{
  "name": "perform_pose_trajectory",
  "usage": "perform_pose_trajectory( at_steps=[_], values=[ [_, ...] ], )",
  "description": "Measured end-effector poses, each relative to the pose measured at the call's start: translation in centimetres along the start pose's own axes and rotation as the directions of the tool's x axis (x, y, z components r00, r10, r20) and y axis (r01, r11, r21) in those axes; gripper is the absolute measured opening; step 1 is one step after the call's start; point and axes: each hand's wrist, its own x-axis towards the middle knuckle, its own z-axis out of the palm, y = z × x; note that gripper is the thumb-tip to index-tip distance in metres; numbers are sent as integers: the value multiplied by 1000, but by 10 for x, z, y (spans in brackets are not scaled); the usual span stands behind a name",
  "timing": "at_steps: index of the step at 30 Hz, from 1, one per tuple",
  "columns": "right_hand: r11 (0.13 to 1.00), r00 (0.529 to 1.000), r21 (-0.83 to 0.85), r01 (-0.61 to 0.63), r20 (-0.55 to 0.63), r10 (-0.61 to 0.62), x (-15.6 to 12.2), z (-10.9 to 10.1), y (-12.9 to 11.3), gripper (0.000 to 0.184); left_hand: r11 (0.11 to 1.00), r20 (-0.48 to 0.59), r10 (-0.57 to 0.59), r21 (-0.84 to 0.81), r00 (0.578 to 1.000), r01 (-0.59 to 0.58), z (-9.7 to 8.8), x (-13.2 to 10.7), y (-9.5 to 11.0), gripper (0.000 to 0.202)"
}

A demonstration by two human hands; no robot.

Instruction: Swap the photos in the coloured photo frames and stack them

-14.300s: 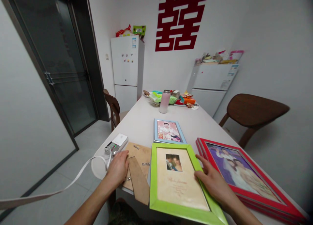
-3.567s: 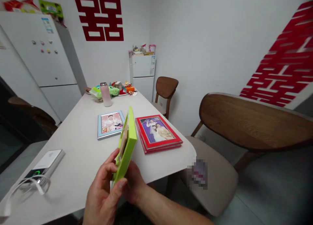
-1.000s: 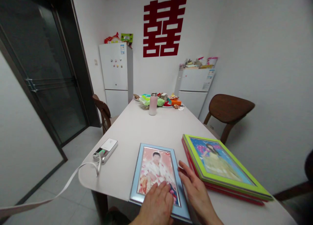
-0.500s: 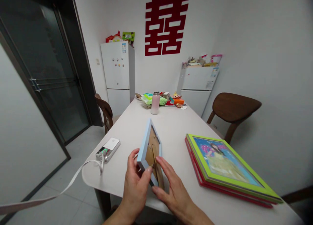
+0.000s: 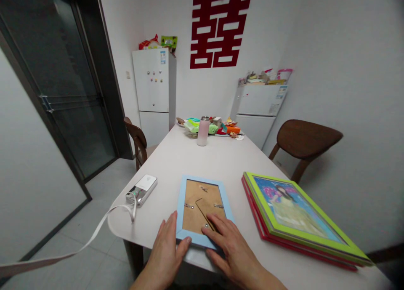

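Observation:
A light blue picture frame (image 5: 202,184) lies face down on the white table (image 5: 217,159), its brown backing board and metal clips showing. My left hand (image 5: 168,248) rests flat beside the frame's near left corner, thumb on the blue edge. My right hand (image 5: 227,243) lies open on the frame's near right part, fingers spread over the backing board. Neither hand grips anything.
A green frame (image 5: 296,212) lies stacked on red frames (image 5: 268,235) at the right. A white power bank (image 5: 142,188) with a white strap (image 5: 94,231) sits at the left. A pink bottle (image 5: 203,131) and clutter stand at the far end. Brown chairs (image 5: 307,138) flank the table.
Half a second ago both hands held the blue frame upright while turning it over. Now it lies face down on the table and both hands rest flat on it.

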Motion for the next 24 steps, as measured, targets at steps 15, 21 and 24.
perform_pose_trajectory(
  at_steps=[15, 21, 24],
  values=[
    [979, 973, 13, -205, -102, 205, 23, -16, 28, 34, 998, -2, 29, 52, 1000, -28, -8, 21, 5, 60],
    [930, 949, -194, -312, -108, 296, 44, -13, 51, 26, 1000, 10, 3, 6, 1000, -3, -3, 45, 10, 58],
    [922, 942, -207, -328, -139, 304, 48, -12, 51, 26, 999, 18, 11, 45, 1000, -12, 1, 45, 8, 58]
  ],
)
